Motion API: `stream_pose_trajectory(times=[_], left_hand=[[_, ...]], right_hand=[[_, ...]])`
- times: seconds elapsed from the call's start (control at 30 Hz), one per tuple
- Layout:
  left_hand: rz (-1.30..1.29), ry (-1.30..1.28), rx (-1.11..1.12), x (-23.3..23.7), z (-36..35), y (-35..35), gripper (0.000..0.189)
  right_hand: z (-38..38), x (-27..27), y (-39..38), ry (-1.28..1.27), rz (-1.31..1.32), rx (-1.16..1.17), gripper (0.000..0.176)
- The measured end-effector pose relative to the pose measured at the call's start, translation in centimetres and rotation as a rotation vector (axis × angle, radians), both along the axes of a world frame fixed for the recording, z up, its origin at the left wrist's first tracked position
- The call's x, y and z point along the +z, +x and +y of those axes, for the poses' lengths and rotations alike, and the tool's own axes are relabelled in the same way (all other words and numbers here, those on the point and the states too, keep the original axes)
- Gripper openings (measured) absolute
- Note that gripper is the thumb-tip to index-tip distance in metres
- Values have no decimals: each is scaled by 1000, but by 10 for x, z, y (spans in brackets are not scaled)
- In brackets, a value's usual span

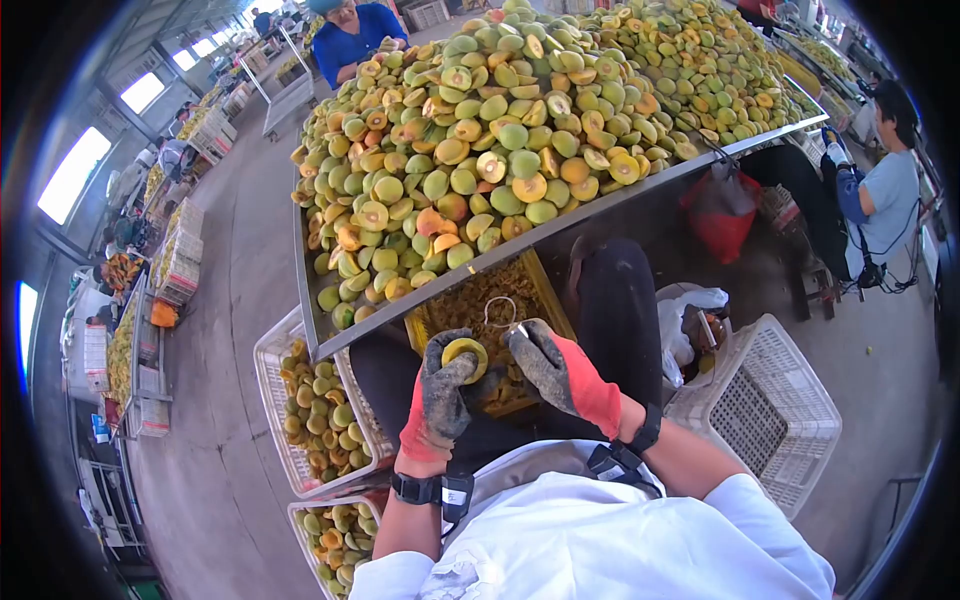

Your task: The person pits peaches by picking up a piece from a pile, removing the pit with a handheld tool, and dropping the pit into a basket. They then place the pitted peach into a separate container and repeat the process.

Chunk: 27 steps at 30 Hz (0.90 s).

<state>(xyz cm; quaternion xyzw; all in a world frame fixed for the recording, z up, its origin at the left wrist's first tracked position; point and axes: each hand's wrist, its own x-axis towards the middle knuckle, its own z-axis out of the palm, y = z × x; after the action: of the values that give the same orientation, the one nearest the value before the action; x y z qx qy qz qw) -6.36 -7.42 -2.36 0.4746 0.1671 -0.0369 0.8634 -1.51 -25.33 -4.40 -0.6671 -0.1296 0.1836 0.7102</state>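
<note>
The left hand (438, 398), in a grey and red work glove, is closed around a peach half (465, 352) and holds it cut face up just below the near edge of the table (600, 208), over the person's lap. The right hand (562, 375), gloved the same way, sits just beside it with its fingers curled shut on a wire loop tool (498, 312). The handle is hidden inside the glove, and the loop stands up above the fingertips, close to the fruit but apart from it. Both wrists carry dark bands. The metal table slopes across the view and bears a heap of halved peaches (500, 150), green-skinned with yellow and orange cut faces, piled up to its near rim and stretching on to the far end. Under the near edge, right behind the two hands, stands a yellow crate (535, 275) filled with small brownish-yellow pieces. Below the table's left corner a white basket (275, 345) holds more peach halves, and a second basket (300, 515) with the same fruit lies nearer the person. To the right of the lap an empty white basket (775, 400) sits on the floor. A red bag (720, 210) hangs under the table's right part. A person in blue (355, 35) stands at the far end, and a seated person (885, 190) in a pale shirt is off the right corner.
</note>
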Motion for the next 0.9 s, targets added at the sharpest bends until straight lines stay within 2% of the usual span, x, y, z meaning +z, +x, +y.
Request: stream_pose_trajectory(times=[0.03, 0.07, 0.13, 0.27, 0.37, 0.43, 0.57, 0.63, 0.7, 0.73, 0.77, 0.83, 0.9], left_hand=[[20, 52, -4, -1, 3, -2, 34], [37, 104, -8, -2, 7, -4, 33], [43, 78, -12, -5, 14, -6, 32], [48, 0, 16, -10, 19, -7, 30], [54, -15, 69, -12, 19, -8, 31], [59, 0, 85, -13, 18, -7, 31], [31, -5, 109, -18, 19, -6, 31], [33, -23, 114, -24, 22, -5, 32], [29, -42, 122, -27, 24, -2, 33], [31, -31, 133, -27, 24, -1, 34], [36, -20, 142, -29, 23, -1, 35], [35, -32, 147, -34, 23, -1, 35], [28, -40, 149, -38, 23, 2, 35]], right_hand=[[3, -4, -5, -159, -365, -27, 15], [6, -6, -7, -164, -363, -25, 15], [13, -8, -11, 7, -437, 41, 13], [23, -27, -13, 69, -314, 103, 14], [24, -27, -9, -75, -169, 209, 16], [26, -19, -8, -315, -385, 210, 18], [31, -18, -6, -304, -390, 203, 20], [34, -19, -5, -396, -418, 205, 20], [39, -30, -7, -305, -432, 143, 14], [41, -35, -7, -210, -447, 78, 30], [41, -35, -6, -215, -442, 83, 30], [40, -33, -3, -474, -621, 122, 25], [40, -36, 1, -559, -602, 137, 23]])
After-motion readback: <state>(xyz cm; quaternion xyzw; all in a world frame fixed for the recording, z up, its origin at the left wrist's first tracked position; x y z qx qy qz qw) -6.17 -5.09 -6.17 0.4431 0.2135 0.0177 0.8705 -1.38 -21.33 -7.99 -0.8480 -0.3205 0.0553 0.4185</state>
